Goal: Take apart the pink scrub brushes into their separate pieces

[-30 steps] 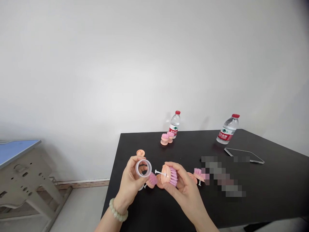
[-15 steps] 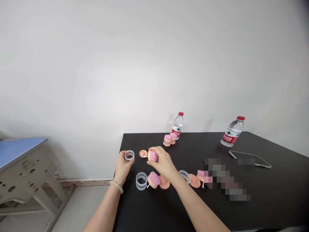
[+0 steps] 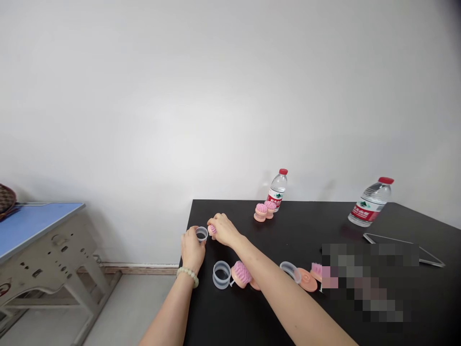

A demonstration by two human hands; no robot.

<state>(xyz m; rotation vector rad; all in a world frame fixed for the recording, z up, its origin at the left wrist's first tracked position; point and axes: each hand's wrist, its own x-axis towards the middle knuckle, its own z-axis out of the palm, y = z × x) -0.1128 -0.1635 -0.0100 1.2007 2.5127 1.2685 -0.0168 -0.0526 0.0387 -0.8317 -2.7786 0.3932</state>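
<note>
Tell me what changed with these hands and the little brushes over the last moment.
The right hand moved left, carrying a pink-bristled brush head up against the clear plastic cup gripped in the left hand. Both hands kept hold. The clear ring, the brush head on the table and the water bottle stayed put.

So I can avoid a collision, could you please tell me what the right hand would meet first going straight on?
Probably the clear plastic ring in the left hand; the pink brush in the right hand sits beside it, though depth hides whether they touch.
</note>
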